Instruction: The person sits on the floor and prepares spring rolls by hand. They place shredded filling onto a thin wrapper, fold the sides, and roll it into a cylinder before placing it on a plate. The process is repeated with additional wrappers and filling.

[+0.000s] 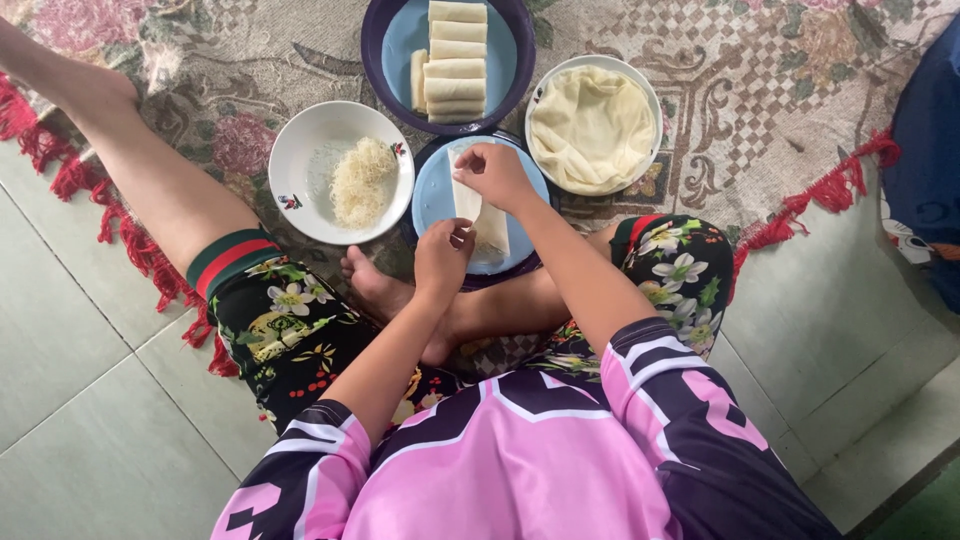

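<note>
Head view, looking straight down. I sit cross-legged at the edge of a patterned rug [760, 110] with red fringe, knees spread so the work sits between them, close enough to reach without leaning.

The thin pale wrapper [478, 213] lies on a light blue plate [430, 200] at the rug's near edge, just in front of my bare foot. My left hand [442, 258] pinches the wrapper's near end, fingers drawn together on it, apparently pinning that end down. My right hand [493, 174] is curled over the far end, fingertips pinching the edge there; the two hands are near each other at opposite ends of the strip, so the sheet is held taut along its length.

Just left of the plate, a white bowl [305, 150] holds a mound of pale shredded filling [362, 180], on the left hand's side. Just right, a white bowl heaped with soft, folded wrapper sheets [592, 128]. Beyond the plate, toward the rug's middle, a dark purple dish [375, 70] carries finished rolls [456, 60] stacked in a neat column, one laid alongside, kept clear of the working plate.

Pale floor tiles [90, 400] flank the rug.
</note>
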